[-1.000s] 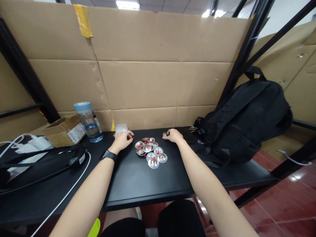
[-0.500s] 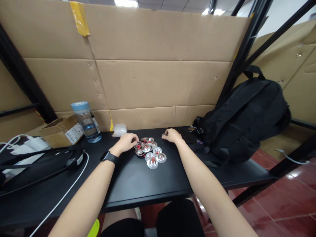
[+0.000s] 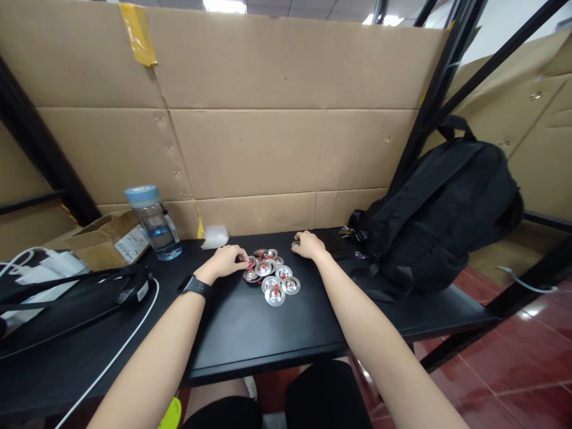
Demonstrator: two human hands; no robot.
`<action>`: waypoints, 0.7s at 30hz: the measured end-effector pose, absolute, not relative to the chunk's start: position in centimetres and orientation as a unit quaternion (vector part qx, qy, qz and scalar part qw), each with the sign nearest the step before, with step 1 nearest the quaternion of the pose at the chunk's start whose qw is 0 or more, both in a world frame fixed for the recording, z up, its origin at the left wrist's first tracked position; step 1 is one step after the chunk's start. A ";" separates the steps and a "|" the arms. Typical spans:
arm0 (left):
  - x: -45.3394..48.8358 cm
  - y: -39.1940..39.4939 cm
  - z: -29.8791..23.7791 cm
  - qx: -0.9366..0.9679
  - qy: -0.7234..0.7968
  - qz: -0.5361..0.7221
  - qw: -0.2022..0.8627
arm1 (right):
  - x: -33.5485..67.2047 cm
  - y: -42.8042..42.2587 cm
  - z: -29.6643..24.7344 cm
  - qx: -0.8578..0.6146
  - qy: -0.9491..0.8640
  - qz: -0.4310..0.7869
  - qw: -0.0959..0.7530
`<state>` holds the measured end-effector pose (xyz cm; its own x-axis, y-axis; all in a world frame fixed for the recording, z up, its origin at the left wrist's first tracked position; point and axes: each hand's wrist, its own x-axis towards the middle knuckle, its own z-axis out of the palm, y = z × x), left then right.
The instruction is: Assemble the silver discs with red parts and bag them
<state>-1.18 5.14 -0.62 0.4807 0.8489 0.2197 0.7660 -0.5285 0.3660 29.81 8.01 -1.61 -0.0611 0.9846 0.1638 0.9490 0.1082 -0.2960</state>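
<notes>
Several silver finger cymbals [image 3: 274,295] with red loops lie in an overlapping cluster in the middle of the black tabletop. At the cluster's left edge, my left hand [image 3: 227,261], a dark watch on its wrist, has its thumb and fingertips together at the red loop of one finger cymbal [image 3: 251,263]. My right hand [image 3: 309,244] rests beyond the cluster to the right, its fingers closed on another finger cymbal [image 3: 295,243], whose edge shows at the fingertips. The rest of that cymbal is hidden by the hand.
Left stand a water bottle [image 3: 158,229], an open cardboard box [image 3: 107,241] and a black bag [image 3: 80,304] with a white cable [image 3: 116,348]. A small clear plastic bag [image 3: 215,236] lies behind my left hand. A black backpack [image 3: 442,208] leans right; cardboard [image 3: 250,155] walls the back.
My left hand has shifted slightly at the cymbals, fingers now closer around the red loop. My right hand keeps its cymbal with little movement. The view has turned slightly.
</notes>
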 end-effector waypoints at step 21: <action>-0.4 5.1 -1.4 0.807 0.554 0.205 -0.003 | 25.5 6.1 -1.1 -0.428 -0.842 0.093 0.315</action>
<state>-0.41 5.13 -1.36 0.3021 0.8928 0.3342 0.8952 -0.3861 0.2223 25.48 6.09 -1.10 -0.4349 0.7800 0.4500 0.6624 0.6157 -0.4269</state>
